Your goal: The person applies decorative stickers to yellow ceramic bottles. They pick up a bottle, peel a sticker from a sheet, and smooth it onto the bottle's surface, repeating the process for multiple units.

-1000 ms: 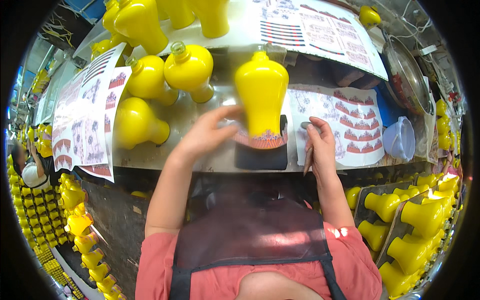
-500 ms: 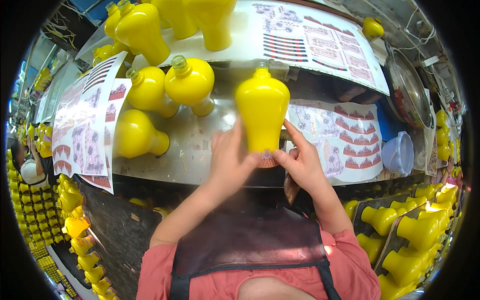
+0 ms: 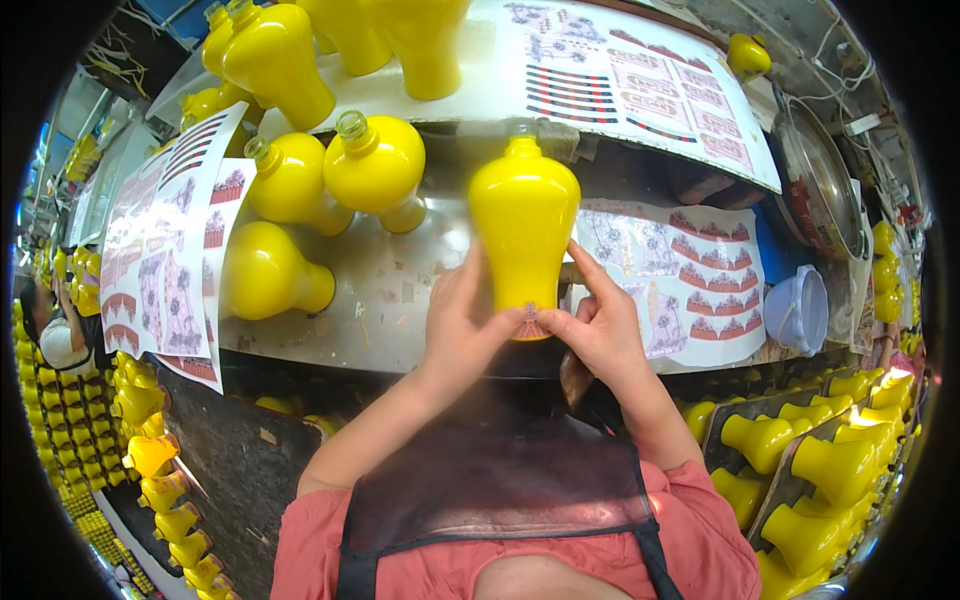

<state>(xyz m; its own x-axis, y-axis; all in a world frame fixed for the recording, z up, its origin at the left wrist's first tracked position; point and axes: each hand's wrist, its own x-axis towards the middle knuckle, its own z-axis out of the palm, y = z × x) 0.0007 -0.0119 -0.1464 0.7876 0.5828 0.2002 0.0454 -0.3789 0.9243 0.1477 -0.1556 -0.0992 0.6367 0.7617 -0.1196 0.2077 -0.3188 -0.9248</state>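
A glossy yellow bottle (image 3: 524, 215) with a clear glass neck stands in front of me, its neck pointing away. My left hand (image 3: 462, 318) wraps the left side of its lower part. My right hand (image 3: 604, 322) grips the opposite side, fingers reaching up along the bottle. Both thumbs press on a small patterned decal (image 3: 530, 318) at the foot, their tips almost meeting. Much of the decal is hidden under the thumbs. Right of the bottle lies a decal sheet (image 3: 712, 285) with red-brown curved bands and purple tree patterns.
Two yellow bottles (image 3: 374, 165) stand to the left, and another bottle (image 3: 268, 270) lies on its side. More decal sheets (image 3: 165, 270) hang at the left edge. A raised white shelf (image 3: 490, 60) bears bottles and sheets. A pale blue bucket (image 3: 797, 310) stands at right; bottle racks (image 3: 770, 440) flank me.
My thumbs have slid inward toward each other over the decal at the foot, covering more of it. The bottle stays almost in place between my hands.
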